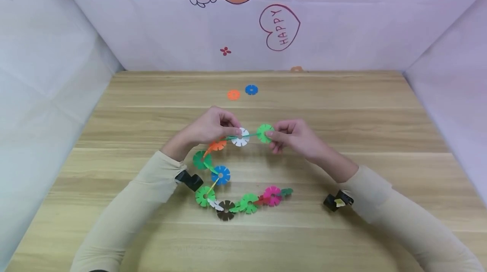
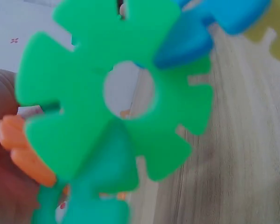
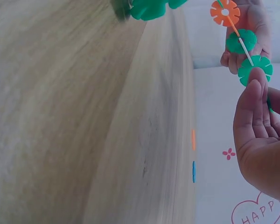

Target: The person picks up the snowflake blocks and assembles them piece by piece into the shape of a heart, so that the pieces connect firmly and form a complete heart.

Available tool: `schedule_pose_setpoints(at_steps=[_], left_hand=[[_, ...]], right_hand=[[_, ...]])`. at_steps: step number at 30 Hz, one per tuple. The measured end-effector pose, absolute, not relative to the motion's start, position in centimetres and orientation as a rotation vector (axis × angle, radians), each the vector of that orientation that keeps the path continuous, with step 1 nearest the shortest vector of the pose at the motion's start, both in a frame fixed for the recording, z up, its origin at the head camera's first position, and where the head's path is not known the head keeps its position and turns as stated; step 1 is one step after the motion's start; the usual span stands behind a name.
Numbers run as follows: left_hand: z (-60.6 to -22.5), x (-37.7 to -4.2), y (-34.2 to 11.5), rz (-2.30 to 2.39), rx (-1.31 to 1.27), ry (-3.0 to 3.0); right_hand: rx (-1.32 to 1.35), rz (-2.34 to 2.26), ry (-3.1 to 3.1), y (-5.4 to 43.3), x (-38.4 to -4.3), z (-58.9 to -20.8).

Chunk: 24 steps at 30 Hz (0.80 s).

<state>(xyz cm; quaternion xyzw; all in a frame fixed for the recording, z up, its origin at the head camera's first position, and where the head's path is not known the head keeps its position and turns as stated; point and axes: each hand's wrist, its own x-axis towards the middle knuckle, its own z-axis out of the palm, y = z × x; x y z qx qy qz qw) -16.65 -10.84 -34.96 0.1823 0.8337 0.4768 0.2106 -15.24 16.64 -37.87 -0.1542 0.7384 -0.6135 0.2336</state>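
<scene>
A chain of notched plastic snowflake discs curves across the wooden table in the head view. My left hand (image 1: 214, 125) pinches the chain near its upper end, by a white disc (image 1: 240, 141) that meets a green disc standing edge-on. My right hand (image 1: 300, 139) pinches a light green disc (image 1: 262, 130) at that same end, thumb across its face. Below hang an orange disc (image 1: 218, 145), a green disc (image 1: 198, 160) and a blue disc (image 1: 225, 175). Close up in the left wrist view, a large green disc (image 2: 65, 93) covers much of my left hand.
Two loose discs, one orange (image 1: 233, 94) and one blue (image 1: 251, 90), lie toward the back of the table (image 1: 342, 94). The chain's lower part runs right through a brown disc (image 1: 227, 211) to a pink disc (image 1: 272, 196). Printed white sheets (image 1: 171, 35) stand around the table.
</scene>
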Motion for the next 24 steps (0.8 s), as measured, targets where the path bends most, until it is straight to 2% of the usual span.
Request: schedule_pose_setpoints(at_steps=[24], left_hand=[[-34.96,-15.92,-11.07,1.382,0.453,2.264]], right_hand=[[-0.413,-1.728,1.924,15.70,-15.33,-38.32]])
